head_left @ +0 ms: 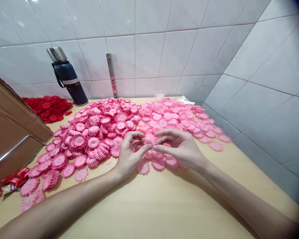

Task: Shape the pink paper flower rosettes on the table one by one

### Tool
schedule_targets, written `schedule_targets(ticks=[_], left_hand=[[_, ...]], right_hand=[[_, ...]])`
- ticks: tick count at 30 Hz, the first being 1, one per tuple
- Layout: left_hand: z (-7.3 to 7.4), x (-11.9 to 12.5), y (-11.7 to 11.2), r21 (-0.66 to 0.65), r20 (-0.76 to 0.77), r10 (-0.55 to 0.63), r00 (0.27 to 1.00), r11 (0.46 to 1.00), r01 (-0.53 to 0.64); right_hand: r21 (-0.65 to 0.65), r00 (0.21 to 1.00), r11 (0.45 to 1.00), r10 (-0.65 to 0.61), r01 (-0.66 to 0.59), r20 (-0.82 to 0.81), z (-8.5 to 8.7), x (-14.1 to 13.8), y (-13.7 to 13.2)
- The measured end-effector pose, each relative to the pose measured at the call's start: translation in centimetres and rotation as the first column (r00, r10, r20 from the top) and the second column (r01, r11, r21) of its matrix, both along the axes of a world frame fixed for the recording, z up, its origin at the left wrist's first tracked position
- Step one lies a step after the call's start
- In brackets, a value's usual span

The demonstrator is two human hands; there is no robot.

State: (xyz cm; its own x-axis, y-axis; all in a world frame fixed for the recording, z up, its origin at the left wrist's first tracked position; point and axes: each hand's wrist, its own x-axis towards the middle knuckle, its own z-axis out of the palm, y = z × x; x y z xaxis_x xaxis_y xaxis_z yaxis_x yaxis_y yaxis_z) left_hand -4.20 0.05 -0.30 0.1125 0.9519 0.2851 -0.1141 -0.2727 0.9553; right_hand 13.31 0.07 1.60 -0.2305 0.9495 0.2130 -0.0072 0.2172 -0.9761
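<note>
My left hand (pixel 129 154) and my right hand (pixel 180 146) meet at the near edge of a wide heap of pink flower-shaped pieces (pixel 119 127). Both hands pinch one pink flower piece (pixel 149 139) between thumbs and fingertips, just above the heap. The darker pink pieces lie to the left, the lighter pink pieces (pixel 179 118) to the right. Loose flower pieces (pixel 143 167) rest on the wooden table (pixel 164 205) right under my hands.
A pile of red flower pieces (pixel 48 108) lies at the back left beside a dark blue flask (pixel 68 79). A cardboard box (pixel 7 126) stands at the left edge, with red wrappers (pixel 12 182) below it. A small clear cup (pixel 159 96) stands by the tiled wall.
</note>
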Motion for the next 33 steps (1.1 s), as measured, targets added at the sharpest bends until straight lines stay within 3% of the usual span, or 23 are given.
schedule_targets(ticks=[3, 7, 14, 20, 27, 33], left_hand=[[0.0, -0.2, 0.1, 0.002, -0.048, -0.054, 0.997, 0.999, 0.054], [0.3, -0.1, 0.0, 0.009, -0.064, -0.030, 0.998, 0.999, 0.031], [0.5, 0.0, -0.2, -0.087, -0.038, -0.080, 0.996, 0.993, 0.076], [0.3, -0.2, -0.3, -0.068, -0.074, -0.158, 0.985, 0.986, 0.153], [1.1, 0.1, -0.6, -0.127, -0.021, -0.026, 0.999, 0.992, 0.024], [0.8, -0.1, -0.7, -0.086, -0.043, 0.042, 0.998, 0.995, -0.046]], right_hand=[[0.028, 0.999, 1.000, 0.003, -0.004, 0.042, 0.0, -0.1, 0.0], [-0.057, 0.996, 0.998, -0.021, 0.026, 0.085, 0.2, -0.2, -0.1], [-0.118, 0.992, 0.988, -0.089, 0.099, 0.087, 0.5, 0.2, -0.2], [-0.144, 0.994, 0.984, -0.106, 0.108, 0.024, 0.4, 0.2, 0.0], [-0.142, 0.997, 0.987, -0.072, 0.077, 0.037, 0.4, 0.2, 0.0], [-0.132, 0.996, 0.988, -0.078, 0.084, 0.047, 0.6, -0.1, 0.0]])
